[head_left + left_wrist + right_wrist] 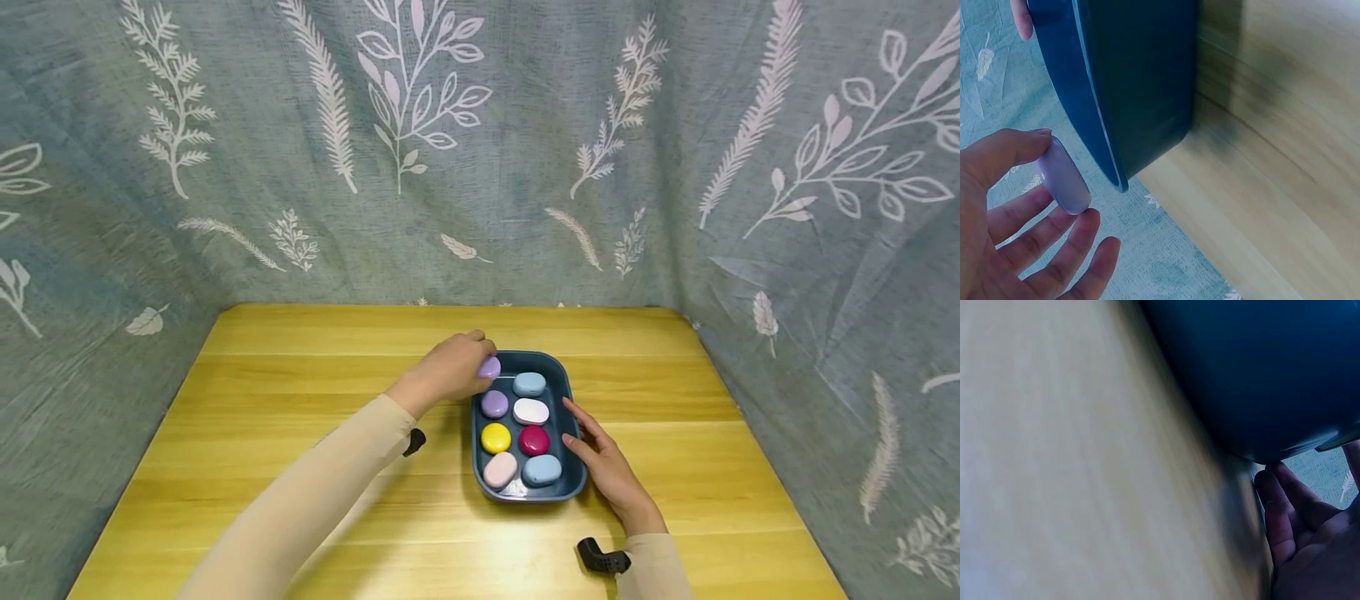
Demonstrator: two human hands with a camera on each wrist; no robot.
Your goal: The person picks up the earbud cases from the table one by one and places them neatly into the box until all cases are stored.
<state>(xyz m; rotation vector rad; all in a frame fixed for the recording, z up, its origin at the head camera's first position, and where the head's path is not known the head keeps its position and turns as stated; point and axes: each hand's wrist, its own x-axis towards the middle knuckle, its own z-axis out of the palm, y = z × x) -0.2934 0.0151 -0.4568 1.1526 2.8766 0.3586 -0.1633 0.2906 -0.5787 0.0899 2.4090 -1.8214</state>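
In the head view my left hand (454, 367) pinches a smooth purple disc (489, 368) over the far left corner of a dark blue tray (477, 462). The left wrist view shows that purple disc (1065, 178) thick and round-edged, held on edge between thumb and fingertips, just outside the tray's rim (1100, 119). My right hand (609, 467) is at the tray's right side, thumb and a fingertip on the rim, the fingers spread apart. From the right wrist, the fingers (1282, 519) of that hand show against the tray's underside edge (1260, 440).
Inside the tray lie a second purple disc (494, 404), a yellow disc (496, 437), a crimson disc (534, 440), a white oval (531, 412), a pink oval (500, 470) and two light blue ovals, far (529, 384) and near (542, 470). Beneath is a wooden table (315, 392); patterned curtains (517, 217) surround it.
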